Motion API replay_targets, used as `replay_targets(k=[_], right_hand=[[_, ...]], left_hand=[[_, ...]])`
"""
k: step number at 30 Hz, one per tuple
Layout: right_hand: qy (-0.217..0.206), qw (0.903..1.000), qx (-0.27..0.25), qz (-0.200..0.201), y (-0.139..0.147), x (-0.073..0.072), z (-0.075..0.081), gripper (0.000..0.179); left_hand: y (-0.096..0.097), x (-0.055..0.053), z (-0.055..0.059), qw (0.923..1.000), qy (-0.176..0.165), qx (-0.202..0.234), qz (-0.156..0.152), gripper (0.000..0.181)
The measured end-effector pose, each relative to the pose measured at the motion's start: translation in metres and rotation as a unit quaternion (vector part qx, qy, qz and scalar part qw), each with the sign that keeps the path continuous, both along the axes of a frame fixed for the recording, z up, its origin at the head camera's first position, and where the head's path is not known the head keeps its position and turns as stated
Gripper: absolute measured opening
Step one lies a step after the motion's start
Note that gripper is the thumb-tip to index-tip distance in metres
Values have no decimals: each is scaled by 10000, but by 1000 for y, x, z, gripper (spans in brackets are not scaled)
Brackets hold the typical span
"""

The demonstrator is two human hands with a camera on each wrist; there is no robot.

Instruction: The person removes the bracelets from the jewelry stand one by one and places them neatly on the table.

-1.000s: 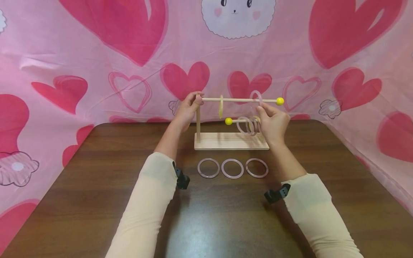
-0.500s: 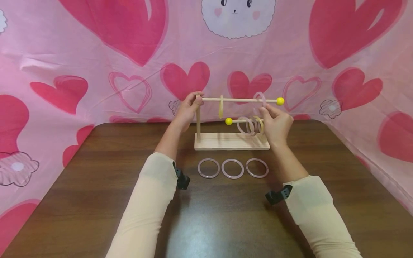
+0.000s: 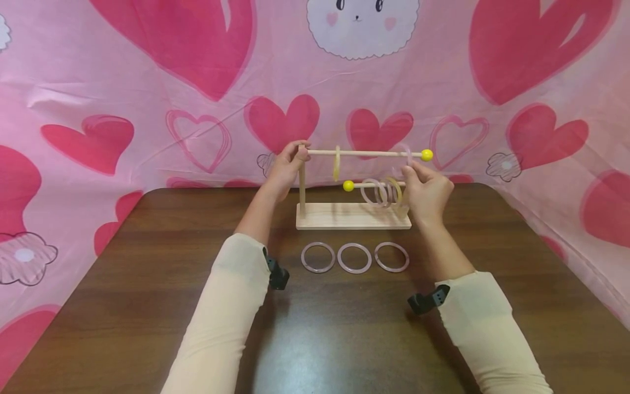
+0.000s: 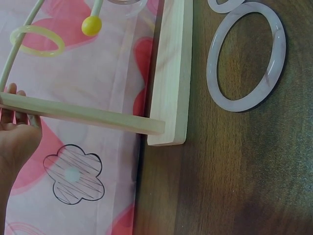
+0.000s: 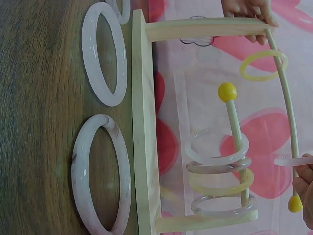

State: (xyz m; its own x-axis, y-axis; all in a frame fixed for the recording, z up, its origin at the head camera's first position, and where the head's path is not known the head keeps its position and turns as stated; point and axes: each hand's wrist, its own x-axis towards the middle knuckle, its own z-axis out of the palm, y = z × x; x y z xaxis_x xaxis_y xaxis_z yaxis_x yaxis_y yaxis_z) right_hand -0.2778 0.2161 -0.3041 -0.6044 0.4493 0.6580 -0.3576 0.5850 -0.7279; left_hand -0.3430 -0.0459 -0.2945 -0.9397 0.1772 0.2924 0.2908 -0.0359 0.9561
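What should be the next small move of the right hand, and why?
Probably the right hand should slide the pale ring it pinches past the upper yellow ball and off the upper rod. The ring, around the rod, has moved toward that ball and is now close to it, while the left hand holds the post at the rod's other end.

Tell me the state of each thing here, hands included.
Pale wooden stand with two rods: upright on the brown table.
Translucent yellow ring: hanging on the slim wooden upper rod.
Four translucent rings, one yellow: threaded on the lower wooden rod.
Three glossy lilac rings: flat in a row on the table.
Pale pink ring: pinched by the right hand, near the upper rod's yellow ball.
Left hand: gripping the stand's upper left corner.
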Motion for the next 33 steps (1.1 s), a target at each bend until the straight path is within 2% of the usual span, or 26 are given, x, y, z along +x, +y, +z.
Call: replay_targets(k=[17,33], right_hand=[[143,9994,232,-224,8,1,1,18],[75,9995,122,-283,14,0,0,16]], left_hand=[[0,0,0,10000,21,54,25,33],[0,0,1,9999,-60,88,-44,34]])
